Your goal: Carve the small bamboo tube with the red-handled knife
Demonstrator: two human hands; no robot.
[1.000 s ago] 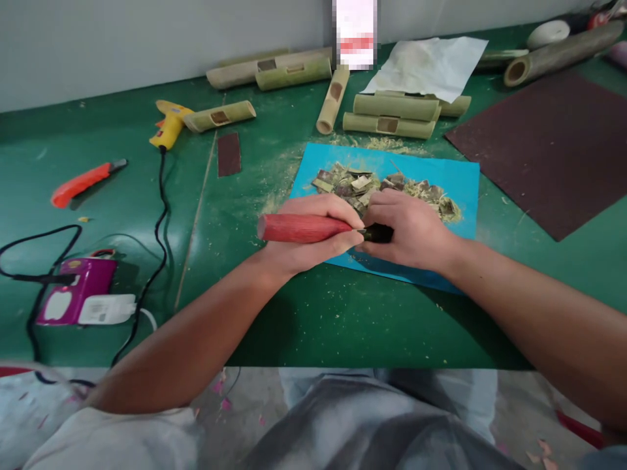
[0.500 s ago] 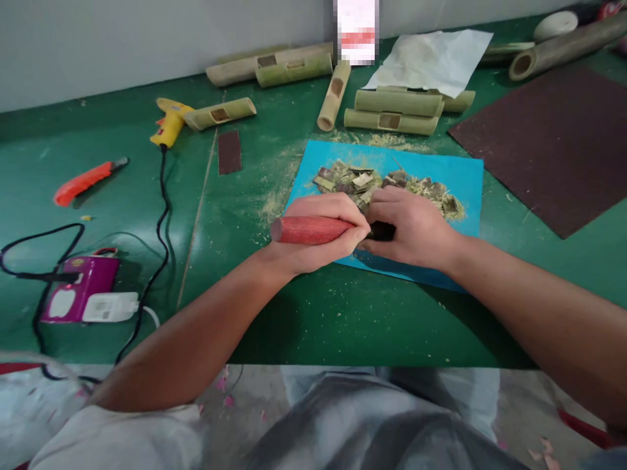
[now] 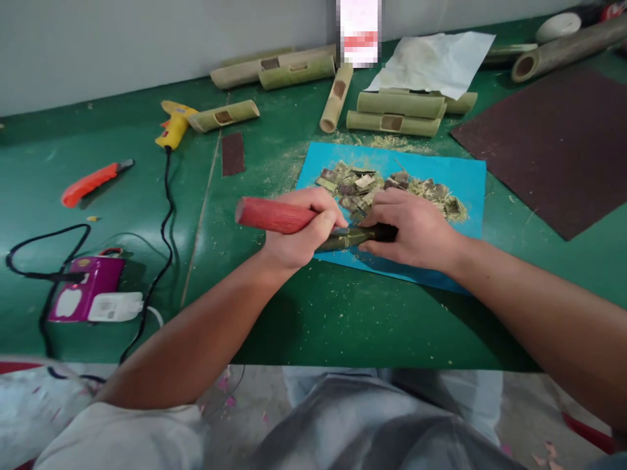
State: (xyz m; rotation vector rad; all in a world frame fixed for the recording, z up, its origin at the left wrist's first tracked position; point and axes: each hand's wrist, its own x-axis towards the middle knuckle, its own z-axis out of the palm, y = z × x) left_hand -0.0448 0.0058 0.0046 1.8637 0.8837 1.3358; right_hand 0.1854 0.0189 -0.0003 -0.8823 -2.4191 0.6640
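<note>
My left hand [image 3: 304, 228] is wrapped round a chisel with a thick red wooden handle [image 3: 277, 215]. The chisel's metal tip [image 3: 340, 230] shows just past my fingers, resting at the top of a dark green bamboo piece [image 3: 350, 239]. My right hand [image 3: 409, 222] grips the right end of that bamboo, with the thumb along its near side. Part of the bamboo lies hidden under both hands. Beneath it is a blue sheet [image 3: 475, 196], strewn with bamboo chips and shavings [image 3: 353, 186].
Cut bamboo tubes [image 3: 392, 123] lie behind the sheet, some under white paper [image 3: 431, 62]. At left are a yellow glue gun [image 3: 174, 127], an orange utility knife [image 3: 93, 185] and a purple power strip [image 3: 88, 287] with cords. A dark brown sheet [image 3: 553, 150] lies at right.
My left hand has drawn back to the left with the chisel, whose handle is now tilted up. More of the bamboo and the tip show. My right hand stays in place.
</note>
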